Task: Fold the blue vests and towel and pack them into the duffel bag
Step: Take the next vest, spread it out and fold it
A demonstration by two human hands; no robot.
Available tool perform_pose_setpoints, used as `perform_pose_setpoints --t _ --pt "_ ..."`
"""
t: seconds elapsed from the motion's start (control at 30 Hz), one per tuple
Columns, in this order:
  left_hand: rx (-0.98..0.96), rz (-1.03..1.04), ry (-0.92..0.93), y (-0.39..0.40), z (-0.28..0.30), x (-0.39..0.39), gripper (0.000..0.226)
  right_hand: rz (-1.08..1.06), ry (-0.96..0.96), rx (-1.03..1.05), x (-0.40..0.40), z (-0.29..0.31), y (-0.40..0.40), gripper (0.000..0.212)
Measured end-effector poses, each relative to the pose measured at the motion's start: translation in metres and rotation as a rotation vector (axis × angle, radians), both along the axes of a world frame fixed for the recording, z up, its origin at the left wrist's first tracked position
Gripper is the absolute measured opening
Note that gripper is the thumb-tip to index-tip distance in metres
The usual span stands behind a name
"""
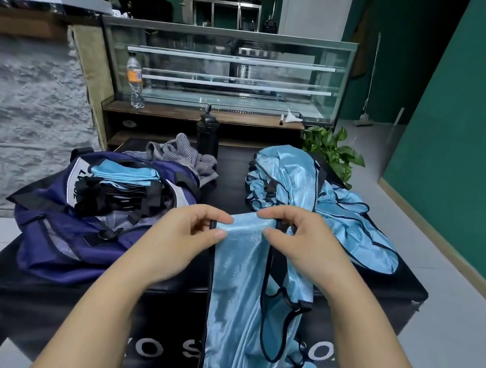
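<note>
A shiny light-blue vest [235,288] with black trim hangs in front of me over the table's front edge. My left hand [184,234] pinches its top edge at the left corner. My right hand [293,237] pinches the same edge at the right corner. A navy duffel bag [60,224] lies open on the left of the black table [390,284], with folded blue vests [123,172] inside. A heap of unfolded blue vests [304,187] lies at the right. A grey towel [179,153] lies crumpled behind the bag.
A black bottle [208,135] stands at the table's far edge. Behind it is a glass display case [226,71] with a plastic bottle [135,79] on its wooden ledge. A green plant [333,150] sits at the back right. A green wall runs along the right.
</note>
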State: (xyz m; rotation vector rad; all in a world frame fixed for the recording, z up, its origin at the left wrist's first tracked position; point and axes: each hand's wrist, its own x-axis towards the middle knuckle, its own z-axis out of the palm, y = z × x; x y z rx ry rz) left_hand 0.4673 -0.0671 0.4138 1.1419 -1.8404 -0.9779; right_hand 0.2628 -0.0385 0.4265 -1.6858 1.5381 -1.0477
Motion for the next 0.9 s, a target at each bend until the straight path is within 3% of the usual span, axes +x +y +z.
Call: perform_pose_setpoints --t 0.1,0.23,0.33,0.47,0.67,0.73,0.8,0.9 --pt "-0.110 0.080 -0.195 0.002 0.001 -0.003 0.018 -0.020 0.190 -0.021 0.001 -0.001 0.000 0.025" --pt "-0.282 0.137 -0.335 0.002 0.003 -0.003 0.017 -0.015 0.301 -0.118 0.003 -0.002 -0.003 0.006" --pt "-0.305 0.111 -0.243 -0.001 0.000 0.002 0.016 -0.021 0.246 -0.147 0.000 -0.001 -0.003 0.016" --pt "-0.182 -0.009 -0.053 0.001 -0.002 0.001 0.024 -0.038 0.002 -0.089 0.003 0.007 0.002 0.023" --pt "-0.086 -0.021 0.239 0.004 0.005 0.005 0.017 -0.391 -0.454 0.053 -0.003 0.010 -0.007 0.016" --pt "-0.071 -0.045 0.241 0.004 0.010 0.010 0.016 -0.418 -0.429 0.046 -0.008 0.012 -0.011 0.007" --pt "-0.070 -0.056 0.153 0.006 0.015 0.013 0.015 -0.420 -0.338 0.035 -0.011 0.008 -0.010 0.017" --pt "-0.042 -0.056 0.062 0.007 0.017 0.016 0.015 -0.388 -0.201 -0.004 -0.013 0.002 -0.006 0.012"
